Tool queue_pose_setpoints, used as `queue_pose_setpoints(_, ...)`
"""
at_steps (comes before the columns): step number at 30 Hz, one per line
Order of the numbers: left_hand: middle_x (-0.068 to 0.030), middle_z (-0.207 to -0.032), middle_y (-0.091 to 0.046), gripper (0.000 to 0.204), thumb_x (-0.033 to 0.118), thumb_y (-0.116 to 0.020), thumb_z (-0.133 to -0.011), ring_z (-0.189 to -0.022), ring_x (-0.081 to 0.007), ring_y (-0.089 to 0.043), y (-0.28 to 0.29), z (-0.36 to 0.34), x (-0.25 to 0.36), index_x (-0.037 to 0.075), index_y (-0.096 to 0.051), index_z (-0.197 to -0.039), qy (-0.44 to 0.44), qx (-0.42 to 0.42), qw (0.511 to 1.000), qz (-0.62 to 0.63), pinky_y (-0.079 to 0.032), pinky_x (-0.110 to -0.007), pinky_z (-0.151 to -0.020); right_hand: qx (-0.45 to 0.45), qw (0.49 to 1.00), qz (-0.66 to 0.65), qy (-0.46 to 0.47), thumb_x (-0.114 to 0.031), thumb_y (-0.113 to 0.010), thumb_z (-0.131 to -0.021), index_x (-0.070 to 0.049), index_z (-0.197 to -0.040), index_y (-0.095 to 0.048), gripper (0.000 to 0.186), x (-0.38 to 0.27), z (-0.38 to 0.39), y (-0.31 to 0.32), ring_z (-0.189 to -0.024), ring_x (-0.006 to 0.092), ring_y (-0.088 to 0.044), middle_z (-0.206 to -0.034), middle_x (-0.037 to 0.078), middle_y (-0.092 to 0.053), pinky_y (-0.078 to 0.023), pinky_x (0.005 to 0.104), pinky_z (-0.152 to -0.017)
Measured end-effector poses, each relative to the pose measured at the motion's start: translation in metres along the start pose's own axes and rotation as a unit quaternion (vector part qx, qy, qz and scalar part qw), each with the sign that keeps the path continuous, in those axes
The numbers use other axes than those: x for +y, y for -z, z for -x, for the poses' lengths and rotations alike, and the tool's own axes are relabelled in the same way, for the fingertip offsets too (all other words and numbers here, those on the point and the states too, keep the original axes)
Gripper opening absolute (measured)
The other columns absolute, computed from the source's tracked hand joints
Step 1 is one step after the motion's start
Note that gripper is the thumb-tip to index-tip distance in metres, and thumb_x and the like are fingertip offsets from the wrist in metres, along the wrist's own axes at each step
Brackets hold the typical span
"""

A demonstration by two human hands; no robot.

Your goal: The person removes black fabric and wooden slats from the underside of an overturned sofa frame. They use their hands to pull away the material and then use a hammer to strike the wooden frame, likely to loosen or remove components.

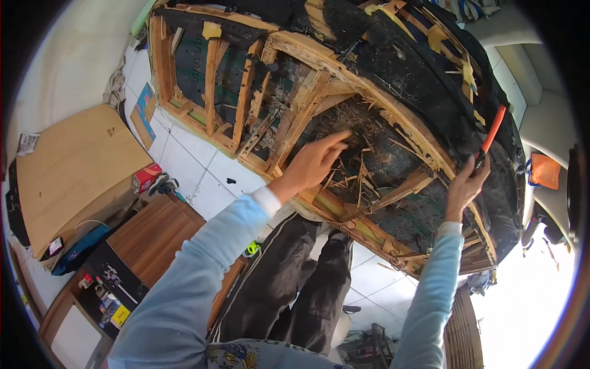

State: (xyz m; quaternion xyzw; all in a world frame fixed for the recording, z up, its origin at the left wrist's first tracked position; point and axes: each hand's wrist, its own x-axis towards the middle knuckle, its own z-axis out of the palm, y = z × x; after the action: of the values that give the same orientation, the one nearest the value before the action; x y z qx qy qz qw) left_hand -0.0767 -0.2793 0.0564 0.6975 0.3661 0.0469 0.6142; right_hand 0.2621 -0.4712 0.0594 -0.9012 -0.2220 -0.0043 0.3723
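The overturned wooden frame of a sofa or couch (289, 138) lies in front of me, with black cloth stretched under its slats. Over its middle bay is my left hand (313, 163), empty, index finger stretched out. Below and beyond the fingers lie splintered wood and dark crumbly debris (362, 126); whether a fingertip touches it I cannot tell. My right hand (465, 184), at the frame's right side, is closed around the dark part of a tool with an orange-red handle (494, 129). The handle points up and away; the tool's working end is hidden.
A brown wooden cabinet (150, 249) and a light wooden panel (80, 175) stand at the left. Between them and the frame are white floor tiles (212, 187). Small bottles and boxes (114, 310) sit at lower left. An orange pouch (544, 170) is at the far right.
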Motion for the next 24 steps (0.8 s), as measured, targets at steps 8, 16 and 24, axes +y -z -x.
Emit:
queue_pose_setpoints(8, -0.0280, -0.131, -0.063, 0.061, 0.032, -0.072, -0.093, -0.125, -0.0448, -0.058, 0.019, 0.265, -0.181, -0.004, -0.053, -0.139, 0.240, 0.012, 0.946, -0.216, -0.050, -0.049, -0.104, -0.334, 0.929, -0.007, 0.161, -0.012, -0.061, -0.103, -0.014, -0.145, -0.057, 0.042, -0.231, 0.043, -0.026, -0.106, 0.0485, -0.068, -0.114, 0.026, -0.072, -0.057, 0.0473, -0.086)
queue_pose_setpoints(16, -0.0314, -0.125, -0.068, 0.053, 0.034, -0.069, -0.098, -0.117, -0.0448, -0.066, 0.024, 0.411, -0.214, -0.005, -0.062, -0.133, 0.425, 0.058, 0.900, -0.080, -0.053, -0.048, -0.101, -0.409, 0.874, 0.185, 0.186, -0.018, -0.060, -0.105, -0.017, -0.145, -0.057, 0.041, -0.254, 0.042, -0.034, -0.106, 0.0473, -0.068, -0.117, 0.027, -0.071, -0.056, 0.0510, -0.081)
queue_pose_setpoints(24, -0.0239, -0.127, -0.069, 0.055, 0.039, -0.072, -0.095, -0.118, -0.0386, -0.067, 0.013, 0.470, -0.212, 0.003, -0.062, -0.136, 0.422, 0.124, 0.898, -0.008, -0.053, -0.046, -0.098, -0.353, 0.895, 0.133, 0.239, -0.015, -0.057, -0.106, -0.010, -0.148, -0.053, 0.043, -0.235, 0.049, -0.050, -0.105, 0.0415, -0.073, -0.126, 0.025, -0.070, -0.059, 0.0434, -0.080)
